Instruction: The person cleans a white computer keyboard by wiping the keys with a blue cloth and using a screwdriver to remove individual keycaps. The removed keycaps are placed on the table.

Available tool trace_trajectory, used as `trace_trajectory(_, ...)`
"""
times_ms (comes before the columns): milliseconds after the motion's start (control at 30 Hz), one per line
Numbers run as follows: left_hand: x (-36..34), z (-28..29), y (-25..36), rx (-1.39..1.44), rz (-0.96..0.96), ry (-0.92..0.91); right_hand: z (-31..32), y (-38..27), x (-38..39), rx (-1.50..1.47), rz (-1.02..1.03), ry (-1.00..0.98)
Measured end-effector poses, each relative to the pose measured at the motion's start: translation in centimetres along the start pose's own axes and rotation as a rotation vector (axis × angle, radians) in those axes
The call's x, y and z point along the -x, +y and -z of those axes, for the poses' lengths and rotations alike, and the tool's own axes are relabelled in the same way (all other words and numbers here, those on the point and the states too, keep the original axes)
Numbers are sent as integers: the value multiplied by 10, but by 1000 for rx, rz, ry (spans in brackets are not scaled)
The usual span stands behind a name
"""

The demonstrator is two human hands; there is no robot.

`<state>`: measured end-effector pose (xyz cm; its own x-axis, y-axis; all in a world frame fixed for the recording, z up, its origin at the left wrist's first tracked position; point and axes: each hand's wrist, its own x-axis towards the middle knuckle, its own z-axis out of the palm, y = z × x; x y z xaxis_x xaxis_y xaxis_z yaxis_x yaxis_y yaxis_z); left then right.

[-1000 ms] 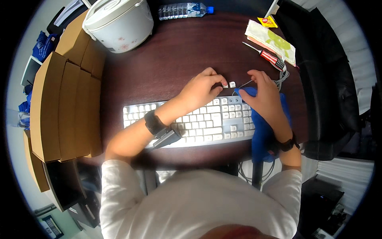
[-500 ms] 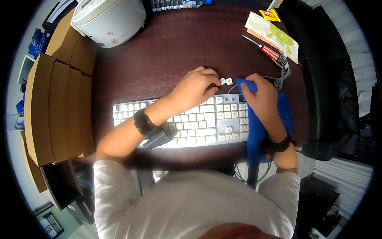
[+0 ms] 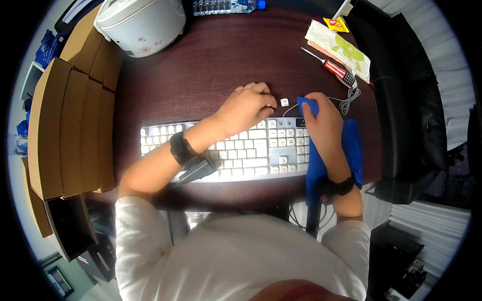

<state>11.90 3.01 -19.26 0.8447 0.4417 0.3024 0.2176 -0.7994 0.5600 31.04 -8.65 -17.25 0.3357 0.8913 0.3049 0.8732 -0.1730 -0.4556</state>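
Observation:
A white keyboard [image 3: 254, 148] lies across the desk in front of me, with a bare patch where keys are off near its right side. My left hand [image 3: 247, 106] is just beyond its far edge, fingertips pinched on a keycap that is mostly hidden, only a bit of white showing. One loose white keycap [image 3: 284, 102] rests on the desk between my hands. To the right, my right hand [image 3: 324, 118] grips a bunched end of a blue cloth [image 3: 317, 173], which hangs down over the keyboard's right end and the desk edge.
A screwdriver [image 3: 337, 71] and a coiled grey cable [image 3: 348, 104] lie at the right, by a folded patterned cloth [image 3: 341, 49] and a yellow packet [image 3: 335, 25]. A white rice cooker [image 3: 143, 30], a water bottle [image 3: 226, 6] and cardboard boxes [image 3: 75, 130] stand at the back and left.
Of the two loose keycaps beside my left hand, the nearer one is now in its fingers; the other stays on the desk. My right hand keeps its hold on the blue cloth.

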Motion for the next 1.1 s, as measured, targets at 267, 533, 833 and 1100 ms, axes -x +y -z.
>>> trace_trajectory(267, -1, 4, 3, 248, 234, -8, 1, 1, 4, -23, 46, -25)
trace_trajectory(533, 10, -1, 35, 828, 321, 40, 7, -3, 10, -239, 168, 64)
trace_trajectory(833, 11, -11, 35, 986, 361, 77, 2, -12, 18, -162, 379, -28)
trace_trajectory(1100, 13, -15, 32, 1054, 408, 151, 7, -15, 16, -141, 478, -56)
